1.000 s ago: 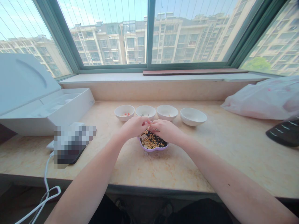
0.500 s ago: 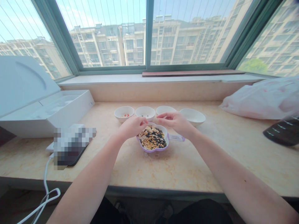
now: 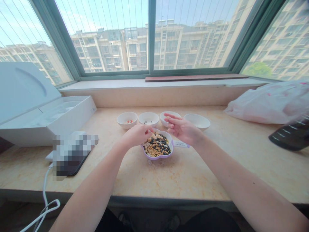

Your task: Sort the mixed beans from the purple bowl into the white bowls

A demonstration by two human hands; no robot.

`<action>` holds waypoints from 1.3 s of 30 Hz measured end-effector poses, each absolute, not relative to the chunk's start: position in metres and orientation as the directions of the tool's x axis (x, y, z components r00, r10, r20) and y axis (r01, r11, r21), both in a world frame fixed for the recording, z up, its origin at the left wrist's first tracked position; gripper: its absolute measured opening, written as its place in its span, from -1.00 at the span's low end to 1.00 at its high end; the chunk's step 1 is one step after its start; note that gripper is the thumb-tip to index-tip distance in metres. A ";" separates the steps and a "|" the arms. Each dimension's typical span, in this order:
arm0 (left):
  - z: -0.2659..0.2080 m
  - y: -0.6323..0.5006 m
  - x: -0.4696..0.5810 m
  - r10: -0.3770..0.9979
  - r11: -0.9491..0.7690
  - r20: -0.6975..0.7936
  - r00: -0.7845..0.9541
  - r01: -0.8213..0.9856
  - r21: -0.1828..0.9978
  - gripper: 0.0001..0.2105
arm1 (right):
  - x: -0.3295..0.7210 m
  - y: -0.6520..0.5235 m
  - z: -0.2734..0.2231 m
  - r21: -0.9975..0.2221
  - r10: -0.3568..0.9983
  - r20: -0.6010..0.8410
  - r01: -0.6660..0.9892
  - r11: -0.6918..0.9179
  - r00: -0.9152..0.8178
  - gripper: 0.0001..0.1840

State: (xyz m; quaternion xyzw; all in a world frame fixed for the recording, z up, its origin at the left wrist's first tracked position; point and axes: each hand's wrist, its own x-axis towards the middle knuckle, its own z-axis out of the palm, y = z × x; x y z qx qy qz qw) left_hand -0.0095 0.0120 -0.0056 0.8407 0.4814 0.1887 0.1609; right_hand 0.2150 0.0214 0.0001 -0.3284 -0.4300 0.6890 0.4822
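Observation:
A purple-rimmed, lobed bowl [image 3: 157,158] holds a mix of yellow and black beans [image 3: 158,145] with pale flat pieces. Over its upper left edge is my left hand [image 3: 137,135], thumb and forefinger pinched; what they hold, if anything, is hidden. My right hand [image 3: 185,129] hovers above the bowl's labelled handle [image 3: 181,144], its palm turned partly up. Its fingers are curled together around what may be a small pale bit at the tips. Those fingertips overlap the third white bowl [image 3: 170,112] in view.
Left of that bowl stand a white bowl with a few reddish bits [image 3: 127,120] and one with several dark beans [image 3: 148,120]. A fourth white bowl [image 3: 200,121] is rightmost. An open white box [image 3: 79,109], phone [image 3: 78,166], plastic bag [image 3: 260,104] and dark container [image 3: 291,137] flank them.
My right hand has turned its palm upward and its fingers have moved slightly away from the left hand. The left hand stays pinched over the bowl's edge. The view has shifted slightly.

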 end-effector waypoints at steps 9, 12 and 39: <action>-0.004 0.012 -0.010 0.869 -0.484 0.127 0.478 0.770 0.417 -0.76 | 0.210 0.016 -0.002 -0.968 0.962 0.065 -0.249 -0.004 -0.266 -0.62; -0.004 0.012 -0.011 0.873 -0.476 0.119 0.473 0.773 0.418 -0.76 | 0.209 0.015 -0.007 -0.980 0.956 0.193 -0.004 0.197 -0.219 -0.65; 0.011 -0.007 -0.014 0.815 -0.548 -0.089 0.572 0.812 0.200 -0.81 | 0.119 0.074 0.021 -0.685 0.833 0.332 0.495 0.535 -0.442 -0.83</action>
